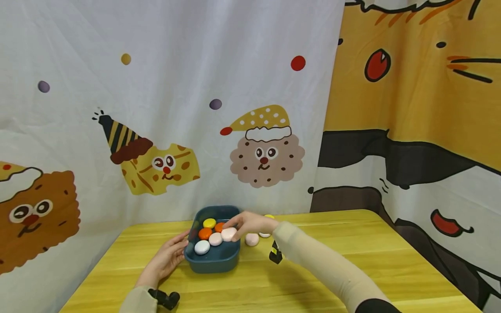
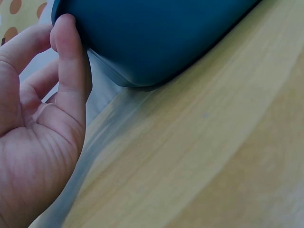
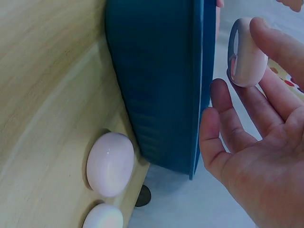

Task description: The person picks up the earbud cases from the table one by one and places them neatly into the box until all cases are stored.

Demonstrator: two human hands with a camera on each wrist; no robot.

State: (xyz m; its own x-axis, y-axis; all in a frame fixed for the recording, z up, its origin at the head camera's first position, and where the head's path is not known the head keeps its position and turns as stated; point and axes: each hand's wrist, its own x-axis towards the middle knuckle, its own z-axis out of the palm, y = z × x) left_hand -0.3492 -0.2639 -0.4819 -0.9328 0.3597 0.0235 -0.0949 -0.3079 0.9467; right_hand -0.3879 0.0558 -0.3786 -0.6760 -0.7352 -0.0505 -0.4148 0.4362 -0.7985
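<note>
My right hand [image 1: 252, 222] pinches a smooth, pale pink rounded piece [image 3: 249, 52] between thumb and fingers, above the rim of a dark blue rectangular basin [image 1: 213, 267]. In the basin lie a yellow piece [image 1: 209, 223], orange pieces [image 1: 205, 234], a pale pink one [image 1: 215, 239] and a white one [image 1: 202, 247], all pebble-shaped. My left hand [image 1: 169, 256] rests against the basin's left side, its fairly straight fingers [image 2: 70, 61] touching the outer wall near the rim.
Right of the basin, on the wooden table [image 1: 332, 252], lie another pale pink piece [image 1: 252, 239], a white one [image 3: 103, 217] and a yellow one [image 1: 269, 216], partly behind my right hand. A printed curtain [image 1: 176, 87] hangs right behind the table's far edge.
</note>
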